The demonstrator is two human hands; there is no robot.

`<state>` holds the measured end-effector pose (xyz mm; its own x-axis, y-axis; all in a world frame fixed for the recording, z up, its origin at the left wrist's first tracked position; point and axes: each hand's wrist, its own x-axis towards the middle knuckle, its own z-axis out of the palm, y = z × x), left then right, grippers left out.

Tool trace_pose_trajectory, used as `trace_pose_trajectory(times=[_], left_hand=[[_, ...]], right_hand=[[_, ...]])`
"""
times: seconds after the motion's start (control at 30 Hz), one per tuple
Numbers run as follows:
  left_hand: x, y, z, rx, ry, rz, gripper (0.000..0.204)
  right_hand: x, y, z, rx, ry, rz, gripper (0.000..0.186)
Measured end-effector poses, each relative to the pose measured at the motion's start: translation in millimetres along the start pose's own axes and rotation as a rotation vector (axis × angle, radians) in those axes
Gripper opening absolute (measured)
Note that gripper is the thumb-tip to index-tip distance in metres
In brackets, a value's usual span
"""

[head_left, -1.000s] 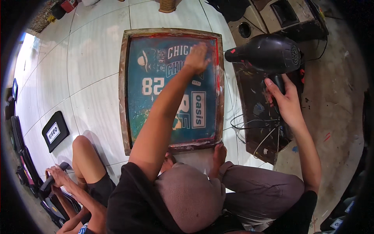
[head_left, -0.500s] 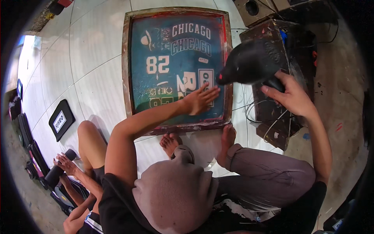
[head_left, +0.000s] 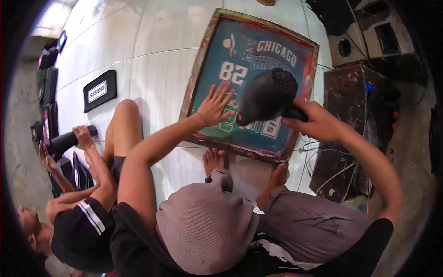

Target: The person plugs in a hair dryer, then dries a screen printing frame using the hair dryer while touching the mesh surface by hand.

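A wooden-framed printing screen (head_left: 203, 57) lies on the floor before me, its blue-green mesh covered with pale lettering and figures. My left hand (head_left: 215, 105) rests on the left part of the mesh, palm down with fingers spread; whether it presses or barely touches, I cannot tell. Gripped by the handle in my right hand (head_left: 318, 121), a black hair dryer (head_left: 267, 94) hangs over the middle of the screen. Its nozzle points down and left, close to my left fingers. The dryer's body hides some of the lettering.
On the white tiles (head_left: 157, 32) lies a black pouch (head_left: 100, 91) with a white label. At left, a co-worker's hands (head_left: 84, 137) are at a black cylinder (head_left: 69, 141). A dark, worn box (head_left: 341, 106) with loose cables (head_left: 334, 177) stands at right. My bare feet (head_left: 215, 159) are at the near rim.
The dryer has swung left from the screen's right edge to above its middle. My left hand has slid from the lower right of the mesh to its left part. The view has turned.
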<state>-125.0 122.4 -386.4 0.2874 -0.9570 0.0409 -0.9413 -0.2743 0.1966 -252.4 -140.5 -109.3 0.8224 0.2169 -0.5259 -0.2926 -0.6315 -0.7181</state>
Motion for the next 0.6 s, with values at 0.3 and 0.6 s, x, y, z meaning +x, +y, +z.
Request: trace_pose_trajectory(times=[0.3,0.6], left_hand=[[-16.7,-2.1,12.5,-0.107,0.244,-0.514,0.084],[-50.2,-13.8,47.6,0.043,0.003,-0.193,0.064]], right_hand=[[47.5,-9.8,-8.2,0.058,0.116,-0.106,0.038],[19.7,32.9,-16.4,0.115,0.143,0.070,0.039]])
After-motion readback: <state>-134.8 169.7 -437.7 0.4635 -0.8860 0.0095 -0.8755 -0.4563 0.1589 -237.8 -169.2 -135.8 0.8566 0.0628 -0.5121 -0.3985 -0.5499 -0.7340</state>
